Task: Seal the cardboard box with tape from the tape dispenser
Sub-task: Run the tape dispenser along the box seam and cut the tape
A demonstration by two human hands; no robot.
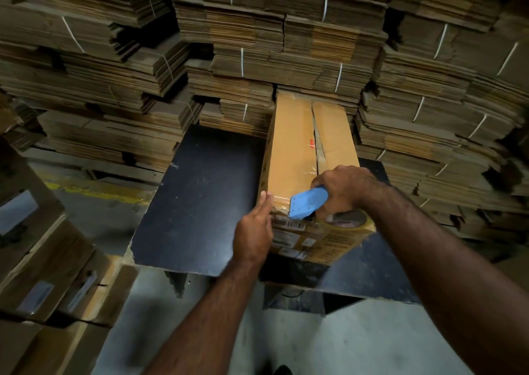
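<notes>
While right hand (345, 193) clenches tape dispenser (307, 204) atop cardboard box (292, 151), left hand (253, 231) flat against side.

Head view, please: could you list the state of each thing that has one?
cardboard box: flaps folded shut, centre seam gapes farther back
tape dispenser: gripped, at the box's near top edge
right hand: grips the dispenser
left hand: fingers straight, against the box's near left corner

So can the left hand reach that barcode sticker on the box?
Probably yes. The left hand rests with straight fingers against the cardboard box, right beside the barcode label, and nothing lies between them.
</notes>
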